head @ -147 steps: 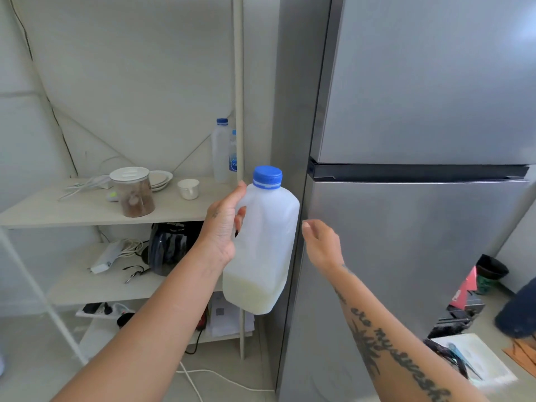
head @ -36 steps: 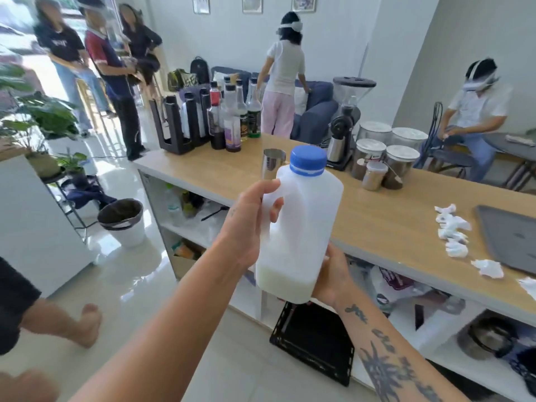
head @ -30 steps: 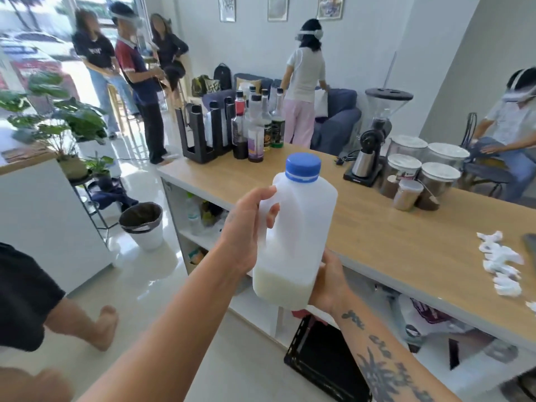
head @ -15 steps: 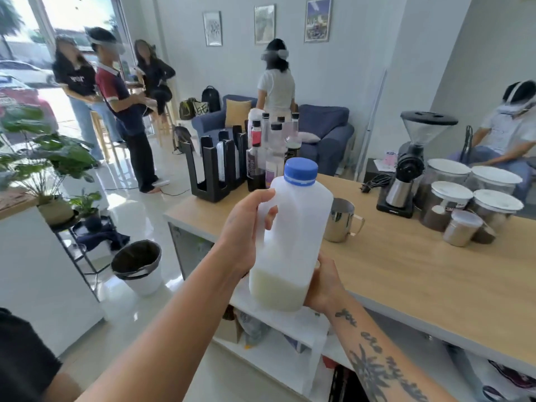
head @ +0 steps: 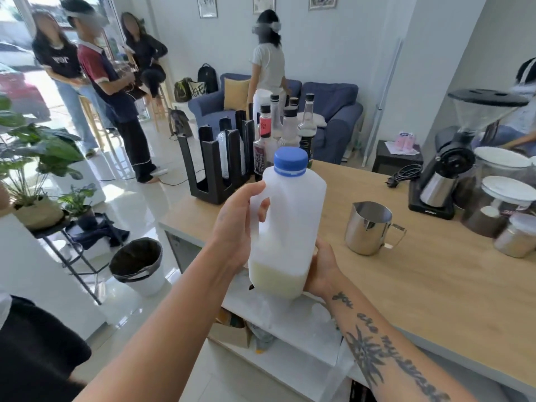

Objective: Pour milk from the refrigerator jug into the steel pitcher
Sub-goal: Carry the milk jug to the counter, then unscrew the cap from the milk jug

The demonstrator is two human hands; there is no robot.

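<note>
**Upright, capped, held in both hands**

Now the milk jug stands upright in the air at the near edge of the wooden counter, its blue cap on. The left hand is wrapped around its handle; the right hand cups its lower corner. The steel pitcher stands on the counter at three o'clock from the jug, apart. Milk fills only the jug's bottom.

White walls, glossy floor, blue sofa, wooden counter.

Bright daylight from the left window, glaring floor, bowed edges.
</note>
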